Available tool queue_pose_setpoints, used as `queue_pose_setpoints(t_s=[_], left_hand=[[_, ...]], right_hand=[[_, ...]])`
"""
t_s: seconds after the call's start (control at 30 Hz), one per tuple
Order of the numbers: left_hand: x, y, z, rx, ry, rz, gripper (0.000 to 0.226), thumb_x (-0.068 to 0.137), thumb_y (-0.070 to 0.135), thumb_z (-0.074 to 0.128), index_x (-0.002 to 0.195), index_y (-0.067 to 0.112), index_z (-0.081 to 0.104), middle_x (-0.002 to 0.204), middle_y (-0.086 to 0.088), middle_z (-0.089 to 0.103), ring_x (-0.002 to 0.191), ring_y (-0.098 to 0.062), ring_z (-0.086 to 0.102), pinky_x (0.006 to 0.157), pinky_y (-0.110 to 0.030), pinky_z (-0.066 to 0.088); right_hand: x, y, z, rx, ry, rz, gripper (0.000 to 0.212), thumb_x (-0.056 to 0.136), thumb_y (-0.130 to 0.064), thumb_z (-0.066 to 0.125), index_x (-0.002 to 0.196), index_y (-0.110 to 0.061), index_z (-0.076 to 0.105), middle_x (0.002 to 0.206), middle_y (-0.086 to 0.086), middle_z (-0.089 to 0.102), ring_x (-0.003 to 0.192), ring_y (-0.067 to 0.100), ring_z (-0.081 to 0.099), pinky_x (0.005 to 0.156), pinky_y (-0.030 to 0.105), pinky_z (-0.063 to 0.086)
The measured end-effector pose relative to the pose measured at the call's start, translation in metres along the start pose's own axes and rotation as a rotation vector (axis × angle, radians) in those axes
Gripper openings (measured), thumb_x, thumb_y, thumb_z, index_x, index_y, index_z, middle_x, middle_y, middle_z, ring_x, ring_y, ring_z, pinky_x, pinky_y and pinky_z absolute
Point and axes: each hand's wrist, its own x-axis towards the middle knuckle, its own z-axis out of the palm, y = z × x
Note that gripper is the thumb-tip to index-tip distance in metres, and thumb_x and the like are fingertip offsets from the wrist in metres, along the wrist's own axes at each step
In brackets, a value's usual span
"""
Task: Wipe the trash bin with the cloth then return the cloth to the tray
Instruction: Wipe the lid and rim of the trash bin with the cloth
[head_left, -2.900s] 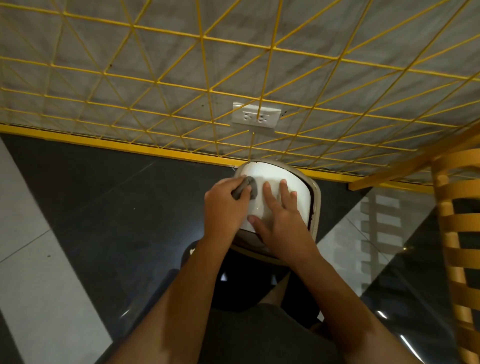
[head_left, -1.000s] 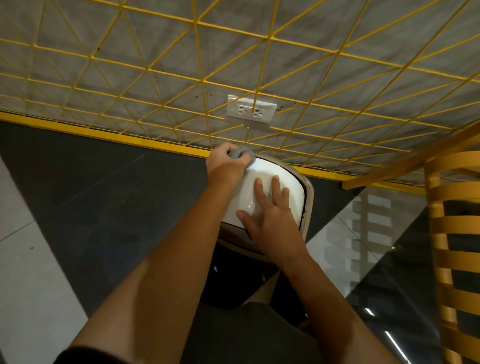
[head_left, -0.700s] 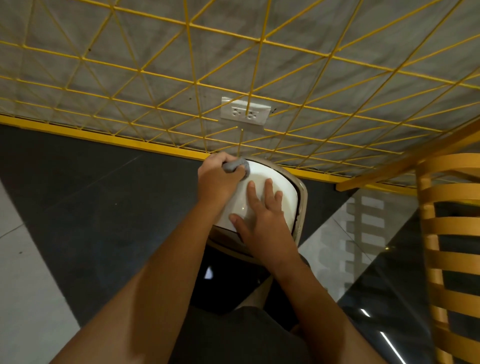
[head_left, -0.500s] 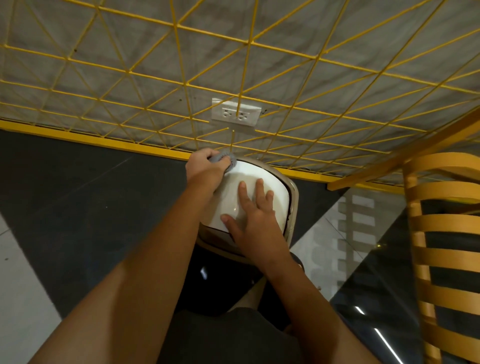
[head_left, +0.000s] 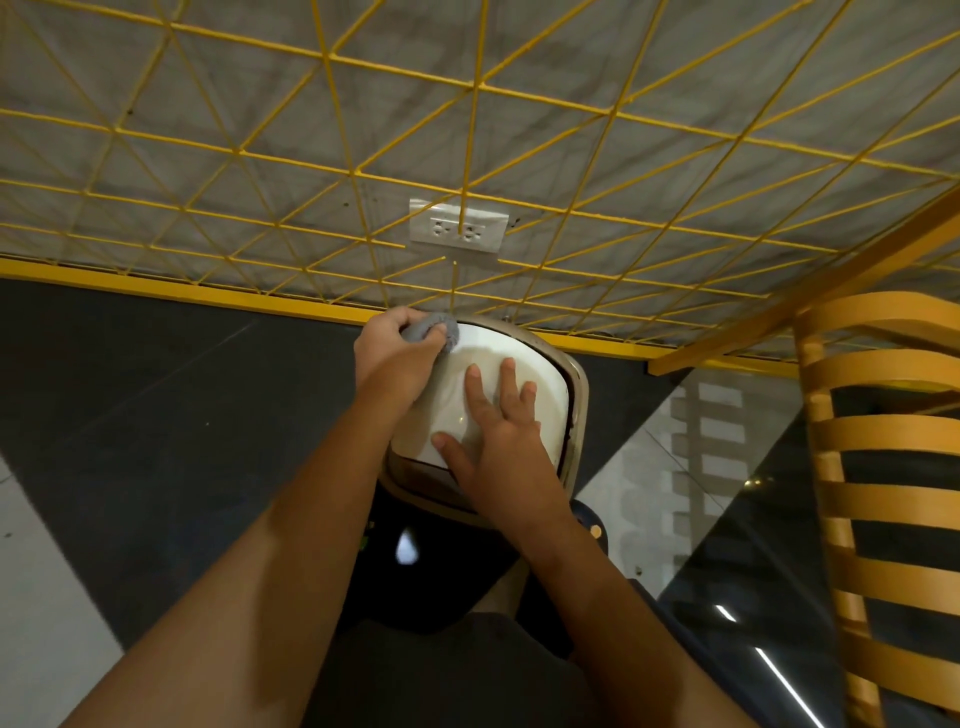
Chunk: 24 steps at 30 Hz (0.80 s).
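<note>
My left hand (head_left: 397, 353) bunches the soft grey cloth (head_left: 434, 330); right hand (head_left: 498, 441), flat, steadies the probably slick white-lidded trash bin (head_left: 488, 348).

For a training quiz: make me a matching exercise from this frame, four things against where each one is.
1. cloth
2. right hand
3. wall socket
4. slatted chair

A. behind the yellow wire grid
B. flat on the bin's white lid
C. at the right edge of view
D. bunched in the left hand

Pairs: 1-D, 2-B, 3-A, 4-C.
</note>
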Motion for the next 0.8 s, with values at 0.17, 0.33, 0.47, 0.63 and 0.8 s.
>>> queue_pose_setpoints(t_s=[0.17,0.33,0.47,0.63,0.8], left_hand=[[0.001,0.001,0.002,0.02,0.017,0.007,0.01,0.082,0.029,0.063,0.086,0.019,0.064,0.076,0.004,0.059,0.072,-0.012,0.054,0.063,-0.028,0.045],[0.004,0.006,-0.001,-0.017,-0.012,-0.072,0.013,0.084,0.029,0.061,0.089,0.017,0.063,0.087,-0.001,0.062,0.081,-0.016,0.056,0.068,-0.029,0.046],[-0.017,-0.011,-0.014,-0.03,-0.012,-0.098,0.01,0.081,0.032,0.063,0.074,0.026,0.061,0.075,0.008,0.061,0.071,-0.008,0.055,0.053,-0.024,0.04],[-0.032,-0.014,-0.023,-0.096,-0.012,-0.201,0.012,0.081,0.033,0.063,0.08,0.021,0.064,0.08,0.003,0.064,0.075,-0.012,0.057,0.053,-0.023,0.041],[-0.067,-0.033,-0.03,0.068,0.059,-0.122,0.01,0.083,0.026,0.063,0.087,0.017,0.065,0.087,0.003,0.06,0.083,-0.014,0.055,0.067,-0.024,0.039]], right_hand=[[0.0,0.0,0.0,-0.007,0.004,0.002,0.072,0.091,-0.041,0.048,0.147,-0.027,0.004,0.156,0.005,-0.014,0.142,0.032,-0.013,0.113,0.052,0.01],[0.002,0.001,0.0,-0.015,0.0,0.005,0.073,0.091,-0.043,0.048,0.147,-0.027,0.004,0.156,0.005,-0.015,0.142,0.032,-0.013,0.114,0.052,0.013],[0.002,0.001,0.002,-0.007,0.001,0.002,0.074,0.091,-0.042,0.049,0.147,-0.027,0.003,0.156,0.005,-0.014,0.142,0.033,-0.013,0.115,0.053,0.014],[0.002,0.001,0.001,-0.023,0.001,-0.002,0.074,0.091,-0.042,0.048,0.147,-0.026,0.003,0.156,0.008,-0.014,0.142,0.035,-0.012,0.114,0.052,0.013],[0.002,0.001,0.0,-0.021,-0.011,0.008,0.074,0.091,-0.042,0.047,0.147,-0.027,0.001,0.155,0.007,-0.017,0.142,0.035,-0.013,0.115,0.053,0.013]])
